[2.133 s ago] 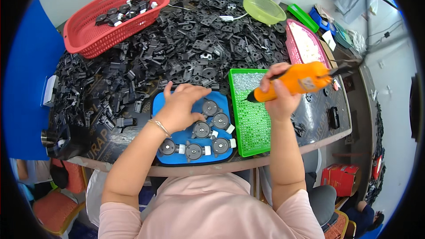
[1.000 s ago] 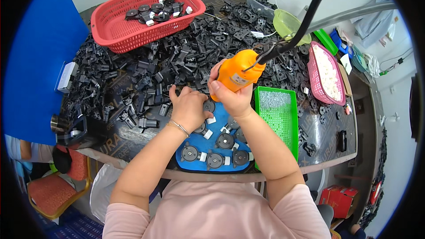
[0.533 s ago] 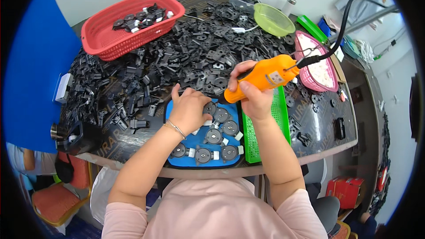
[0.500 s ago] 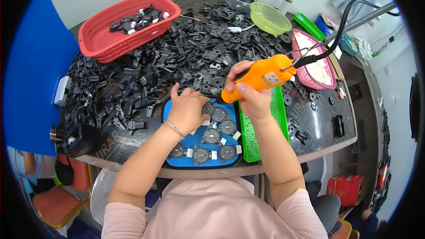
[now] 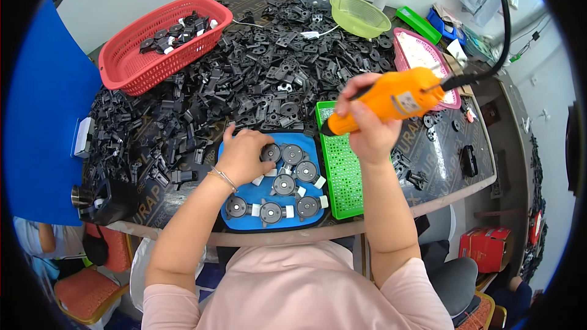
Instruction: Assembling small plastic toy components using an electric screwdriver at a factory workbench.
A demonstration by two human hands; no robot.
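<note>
Thumb and fingers of my left hand (image 5: 244, 154) close around a black round plastic part (image 5: 270, 154) at the upper left of a blue mat (image 5: 251, 191). Several similar discs with white blocks, such as one round assembly (image 5: 284, 184), lie on that mat. An orange electric screwdriver (image 5: 391, 101) is gripped in my right hand (image 5: 372, 133). It is tilted, its dark tip pointing left above the top of a green perforated tray (image 5: 345, 186), apart from the part under my left hand. My left fingers partly hide that part.
A heap of black plastic pieces (image 5: 275, 67) covers the table's far side. Beyond it stand a red basket (image 5: 153, 70) holding assemblies and a yellow-green basket (image 5: 361, 23). A pink basket (image 5: 400, 52) with white pieces sits right. The screwdriver's black cable (image 5: 504, 30) hangs at the upper right.
My right hand has moved the screwdriver rightward, away from the part by my left hand, to above the green tray. My left hand stays on the part. The whole view has shifted slightly.
</note>
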